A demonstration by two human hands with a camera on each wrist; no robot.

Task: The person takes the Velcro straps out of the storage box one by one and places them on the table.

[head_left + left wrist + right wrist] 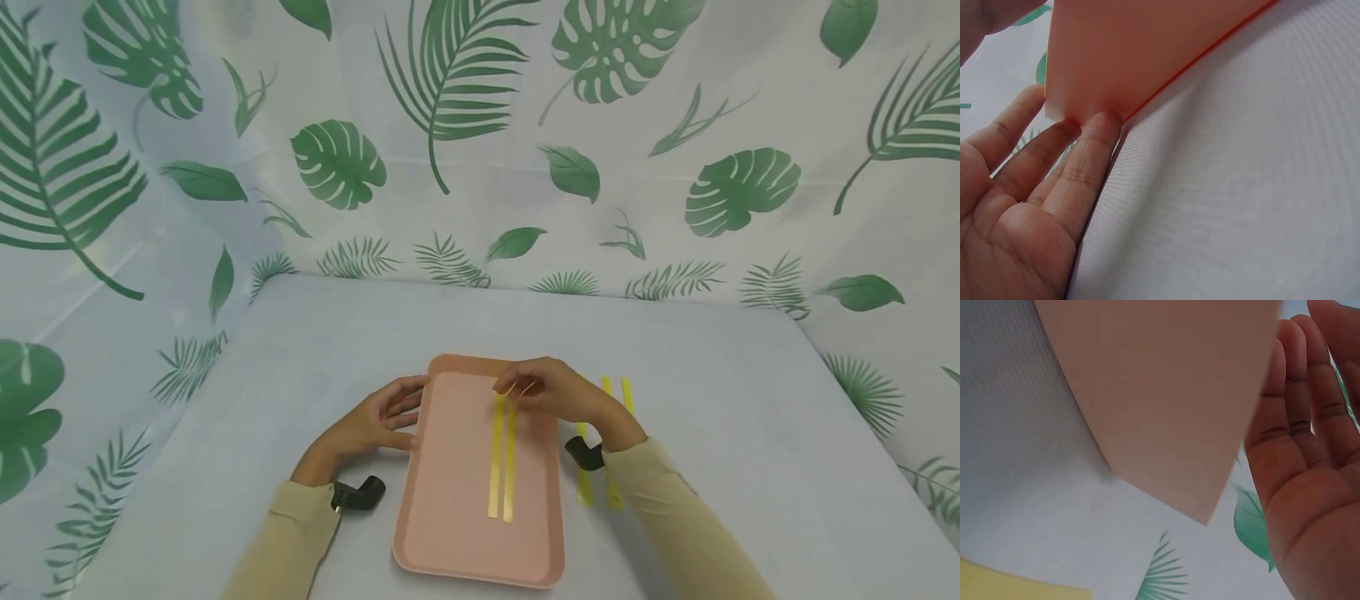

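A shallow pink tray lies lengthwise on the table. Two thin yellow strips run side by side along it, right of its middle line. My left hand is at the tray's left side, fingers spread and fairly straight; in the left wrist view fingertips touch the tray's outer wall. Over the tray's far right part, my right hand has bent fingers right at the strips' far ends; I cannot tell whether it pinches one. In the right wrist view the tray's wall hides the fingertips.
More yellow strips lie on the white table to the right of the tray, partly behind my right wrist. White cloth printed with green leaves rises behind the table and at both sides. Each wrist wears a small black camera.
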